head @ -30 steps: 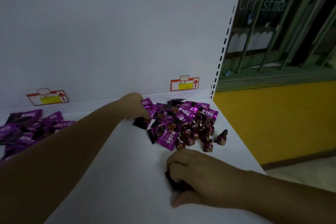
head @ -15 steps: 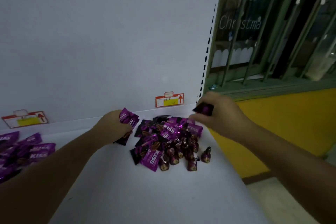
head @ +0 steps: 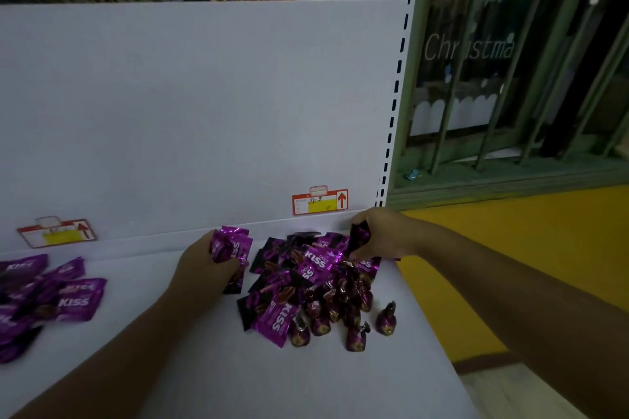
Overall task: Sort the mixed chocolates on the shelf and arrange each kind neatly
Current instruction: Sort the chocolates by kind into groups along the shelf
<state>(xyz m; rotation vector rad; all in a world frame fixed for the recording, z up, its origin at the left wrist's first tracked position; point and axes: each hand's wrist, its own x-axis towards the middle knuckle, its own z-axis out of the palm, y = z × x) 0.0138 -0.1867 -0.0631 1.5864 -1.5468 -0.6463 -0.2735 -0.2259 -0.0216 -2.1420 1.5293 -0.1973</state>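
Note:
A mixed heap of chocolates (head: 316, 286) lies on the white shelf (head: 211, 367) near its right end: flat purple KISS packets, dark flat packets and small twisted foil drops. My left hand (head: 204, 265) grips a bunch of purple KISS packets (head: 231, 245) at the heap's left edge. My right hand (head: 381, 235) holds a dark purple packet (head: 359, 238) at the heap's back right corner. A separate group of purple KISS packets (head: 44, 299) lies at the far left.
The white back panel (head: 204, 112) rises behind the shelf with two red and yellow price tags (head: 320, 201) (head: 56, 231). The shelf's right edge drops to a yellow wall (head: 510, 265). A barred window (head: 493, 78) stands beyond.
My right hand has come down from above the heap to its back right corner, still holding the dark packet. My left hand has stayed at the heap's left edge with its packets.

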